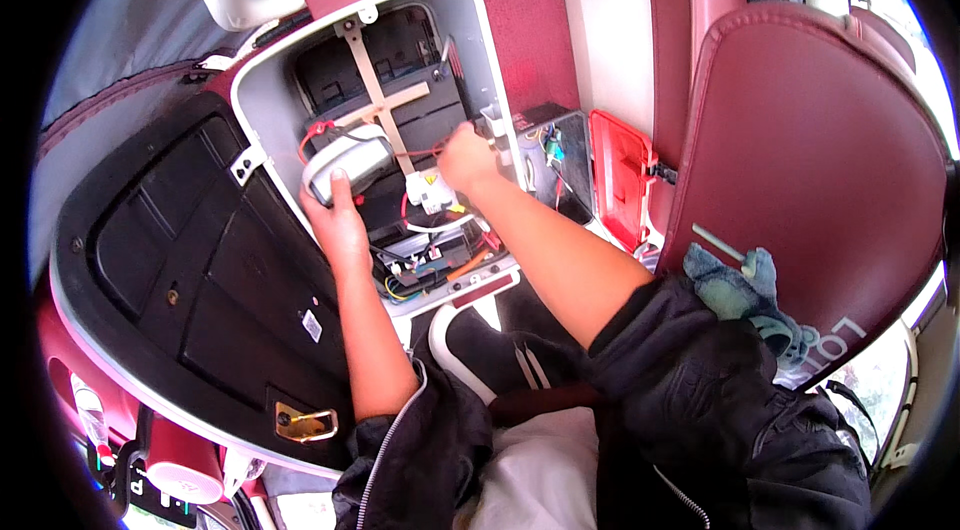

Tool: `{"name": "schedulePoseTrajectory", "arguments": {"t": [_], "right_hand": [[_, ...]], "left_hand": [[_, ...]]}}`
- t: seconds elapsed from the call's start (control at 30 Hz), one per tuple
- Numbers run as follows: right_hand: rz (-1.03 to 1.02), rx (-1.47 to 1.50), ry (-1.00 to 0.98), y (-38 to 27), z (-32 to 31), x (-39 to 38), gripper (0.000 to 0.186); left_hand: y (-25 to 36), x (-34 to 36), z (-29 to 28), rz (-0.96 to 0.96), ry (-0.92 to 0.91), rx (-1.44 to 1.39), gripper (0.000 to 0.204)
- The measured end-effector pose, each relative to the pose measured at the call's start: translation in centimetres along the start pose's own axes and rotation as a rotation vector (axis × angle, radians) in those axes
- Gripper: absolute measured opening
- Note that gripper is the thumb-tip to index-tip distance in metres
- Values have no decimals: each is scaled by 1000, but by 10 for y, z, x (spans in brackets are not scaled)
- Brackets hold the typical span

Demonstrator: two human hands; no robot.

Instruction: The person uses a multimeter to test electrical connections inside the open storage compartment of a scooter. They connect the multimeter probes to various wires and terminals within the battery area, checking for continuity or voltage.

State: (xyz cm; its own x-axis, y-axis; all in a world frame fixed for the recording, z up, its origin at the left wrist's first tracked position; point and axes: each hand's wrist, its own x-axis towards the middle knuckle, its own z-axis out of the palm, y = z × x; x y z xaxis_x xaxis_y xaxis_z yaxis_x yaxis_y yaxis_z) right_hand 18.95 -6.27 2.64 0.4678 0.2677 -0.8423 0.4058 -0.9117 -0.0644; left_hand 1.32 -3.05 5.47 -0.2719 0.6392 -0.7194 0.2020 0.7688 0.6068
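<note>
My left hand (340, 230) grips a silver-grey rounded box-shaped device (352, 158), its thumb lying along the near side. A red wire runs from near the device toward my right hand (468, 162), whose fingers are curled together at the right side of the open compartment (490, 40). What those fingers pinch is mostly hidden, though the wire ends at them. Below lies a white part with a yellow label (430, 192). Behind it, black battery cases (420, 125) sit under a tan cross-shaped strap (376, 95).
The black-lined seat lid (200, 270) hangs open at left, with a brass latch (308, 424). Loose wiring (420, 275) fills the compartment's near end. At right are a smaller wiring bay (555, 155), a red cover (620, 180), a maroon seat back (810, 170) and a blue plush toy (745, 295).
</note>
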Motion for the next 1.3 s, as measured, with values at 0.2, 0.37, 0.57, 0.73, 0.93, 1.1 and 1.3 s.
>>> {"name": "schedulePoseTrajectory", "arguments": {"t": [0.2, 0.37, 0.57, 0.73, 0.93, 1.1, 1.3], "right_hand": [[-120, -175, 28, 22, 7, 13, 23], [-355, -623, -86, -60, -42, -4, 22], [-541, -1215, -304, -62, -53, 52, 28], [-695, -1220, -444, -49, -49, 69, 32], [-701, -1371, -477, -55, -46, 57, 27], [-736, -1247, -392, -28, -38, 82, 26], [-727, -1153, -330, -35, -40, 71, 25]], "left_hand": [[-6, 8, 2, 127, 14, 172, 57], [-8, 10, -5, 106, 12, 154, 65], [1, 7, -1, 95, 10, 124, 66], [-12, 15, 0, 98, 37, 122, 64], [-15, 16, 0, 59, 23, 95, 70], [-10, 16, 2, 61, 17, 63, 68], [-6, 12, 1, -2, 24, 26, 69]]}}
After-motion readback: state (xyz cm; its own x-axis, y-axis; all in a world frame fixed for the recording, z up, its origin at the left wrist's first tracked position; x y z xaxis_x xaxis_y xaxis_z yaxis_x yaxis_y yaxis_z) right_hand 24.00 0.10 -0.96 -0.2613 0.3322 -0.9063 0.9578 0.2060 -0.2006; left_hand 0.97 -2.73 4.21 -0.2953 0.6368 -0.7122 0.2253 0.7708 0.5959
